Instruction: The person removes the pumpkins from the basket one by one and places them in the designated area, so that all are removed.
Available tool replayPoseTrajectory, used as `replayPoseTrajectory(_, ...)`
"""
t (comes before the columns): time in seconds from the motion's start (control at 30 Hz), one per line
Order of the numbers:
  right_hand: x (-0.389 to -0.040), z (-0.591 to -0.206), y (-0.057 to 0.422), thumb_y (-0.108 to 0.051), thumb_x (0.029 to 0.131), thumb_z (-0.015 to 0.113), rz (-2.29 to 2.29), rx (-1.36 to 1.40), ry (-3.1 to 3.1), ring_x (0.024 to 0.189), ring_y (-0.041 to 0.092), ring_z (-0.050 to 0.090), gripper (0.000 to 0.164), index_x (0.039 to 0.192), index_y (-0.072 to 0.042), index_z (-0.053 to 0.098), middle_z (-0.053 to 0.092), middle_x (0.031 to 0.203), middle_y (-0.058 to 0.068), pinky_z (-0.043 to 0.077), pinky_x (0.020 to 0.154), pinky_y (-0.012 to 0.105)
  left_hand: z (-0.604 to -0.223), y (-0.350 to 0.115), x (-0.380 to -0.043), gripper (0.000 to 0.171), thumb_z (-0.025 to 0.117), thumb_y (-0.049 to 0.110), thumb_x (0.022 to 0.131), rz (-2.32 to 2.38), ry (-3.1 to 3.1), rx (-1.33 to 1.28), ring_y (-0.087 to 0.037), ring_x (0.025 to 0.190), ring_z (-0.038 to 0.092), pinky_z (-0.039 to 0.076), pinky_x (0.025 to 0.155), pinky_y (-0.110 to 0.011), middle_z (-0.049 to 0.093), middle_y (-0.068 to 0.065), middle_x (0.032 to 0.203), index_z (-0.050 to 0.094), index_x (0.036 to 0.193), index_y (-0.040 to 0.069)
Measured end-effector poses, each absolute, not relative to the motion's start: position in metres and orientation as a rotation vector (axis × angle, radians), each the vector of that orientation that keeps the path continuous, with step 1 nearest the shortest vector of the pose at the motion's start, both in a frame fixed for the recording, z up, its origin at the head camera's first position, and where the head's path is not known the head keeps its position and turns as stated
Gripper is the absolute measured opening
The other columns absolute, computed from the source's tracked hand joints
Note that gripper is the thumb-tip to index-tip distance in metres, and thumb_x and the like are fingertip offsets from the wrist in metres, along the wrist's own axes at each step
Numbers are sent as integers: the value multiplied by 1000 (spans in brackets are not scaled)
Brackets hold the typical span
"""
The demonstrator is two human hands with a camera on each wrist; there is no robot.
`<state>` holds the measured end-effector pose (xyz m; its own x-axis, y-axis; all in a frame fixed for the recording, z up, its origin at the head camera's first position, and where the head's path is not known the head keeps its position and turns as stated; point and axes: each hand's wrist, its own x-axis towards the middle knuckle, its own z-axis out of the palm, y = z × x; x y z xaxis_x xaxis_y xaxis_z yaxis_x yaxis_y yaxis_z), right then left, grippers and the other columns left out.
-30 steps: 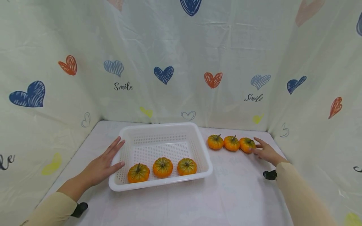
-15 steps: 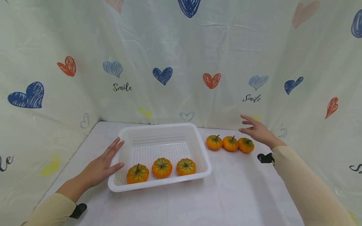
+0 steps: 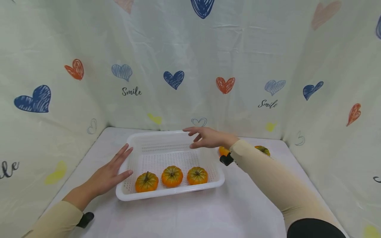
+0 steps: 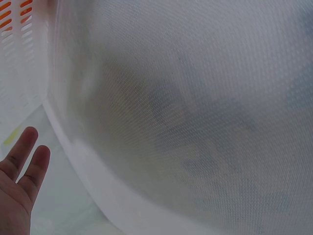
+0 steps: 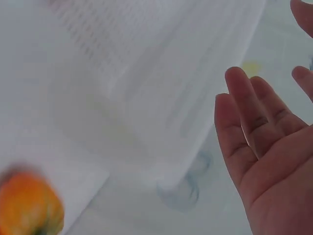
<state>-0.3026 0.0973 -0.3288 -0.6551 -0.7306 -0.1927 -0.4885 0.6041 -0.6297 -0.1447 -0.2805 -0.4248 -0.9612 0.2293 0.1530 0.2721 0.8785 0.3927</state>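
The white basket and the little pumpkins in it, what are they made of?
The white basket looks like smooth molded plastic: it has a rounded rim and neat rows of holes.

The little pumpkins look smooth, orange with green streaks, ribbed and stemmed. They might be painted foam or plastic, or real pumpkins; the pictures can't settle that.
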Motion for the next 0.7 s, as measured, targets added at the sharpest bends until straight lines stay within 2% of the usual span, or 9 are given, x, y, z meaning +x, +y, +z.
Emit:
replayPoseTrajectory(0.1,-297,-341,70,-30,92,74,-674,-1040,2332,117,20,59,70,153,-31,41,50,146,9,56,84,31,-425,-280,-145,86,60,47,95,-639,-2947,-393,-53,134,38,49,83,-69,1,-9,167,10,162,25)
replayPoseTrajectory(0.23,-293,-358,50,-27,92,74,-615,-1092,2224,120,24,58,68,152,-29,42,49,147,11,54,89,31,-425,-280,-145,86,59,47,95,-635,-2950,-387,-53,134,38,49,83,-69,1,-9,167,10,162,24)
replayPoseTrajectory(0.43,-288,-376,41,-23,91,74,-614,-1066,2113,123,28,56,66,151,-23,46,49,146,10,52,91,32,-425,-281,-146,86,59,47,95,-633,-2954,-383,-53,134,38,48,84,-70,0,-8,167,10,162,25)
replayPoseTrajectory(0.7,-281,-393,39,-17,88,77,-570,-980,2086,122,26,55,67,148,-28,50,52,142,4,53,90,32,-426,-281,-146,86,60,46,95,-629,-2950,-388,-53,132,40,49,83,-69,1,-8,167,10,161,25)
